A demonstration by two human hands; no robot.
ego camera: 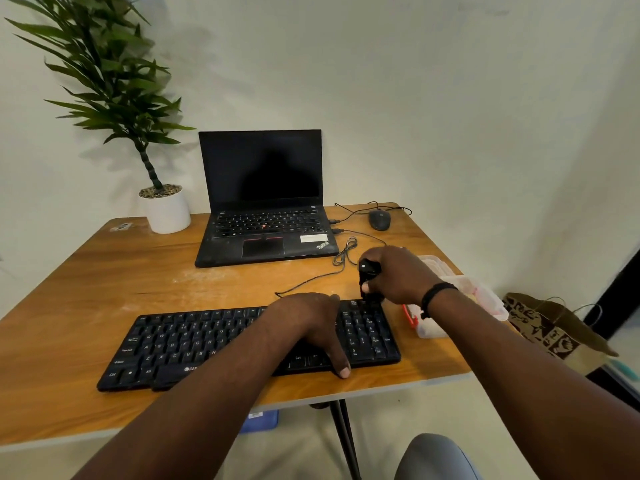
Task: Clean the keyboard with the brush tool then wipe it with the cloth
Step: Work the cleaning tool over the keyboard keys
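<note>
A black keyboard (180, 344) lies near the front edge of the wooden table (114, 271). My left hand (311, 327) rests across its right-middle part, thumb at the front edge and fingers over the back edge, steadying it. My right hand (398, 275) grips a black brush tool (367, 271) held upright, its lower end down on the keyboard's top right corner. No cloth is plainly visible.
An open black laptop (263, 216) stands at the back, with a mouse (379, 219) and loose cables (343, 254) to its right. A potted plant (166, 209) sits back left. A clear plastic box (460, 292) lies right of the keyboard. A paper bag (554, 330) stands off the table's right side.
</note>
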